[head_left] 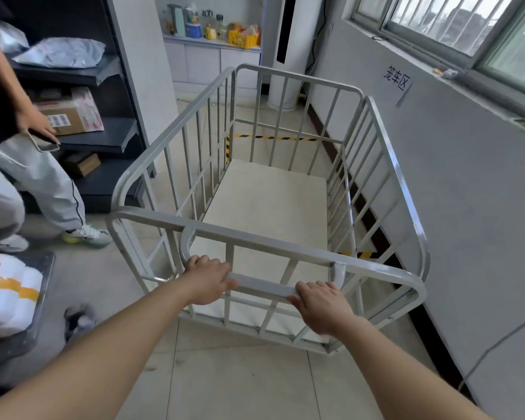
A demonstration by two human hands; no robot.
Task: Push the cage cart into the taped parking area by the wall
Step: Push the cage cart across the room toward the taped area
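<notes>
A grey metal cage cart point(385, 153) with barred sides and a pale floor panel stands in front of me, empty, its right side close along the white wall. My left hand point(205, 281) and my right hand point(320, 306) both grip the cart's near handle bar point(261, 284), side by side. Yellow-and-black tape point(276, 137) runs on the floor beyond the cart's far end, with another short piece point(361, 255) showing through the bars by the wall. A paper sign point(397, 80) hangs on the wall above that spot.
A person point(28, 177) holding a phone stands at the left beside dark shelves point(103, 140) with parcels. A flat trolley point(22, 301) with white bags lies at lower left. A white column unit point(291, 50) and a counter with bottles stand ahead. Tiled floor lies behind the cart.
</notes>
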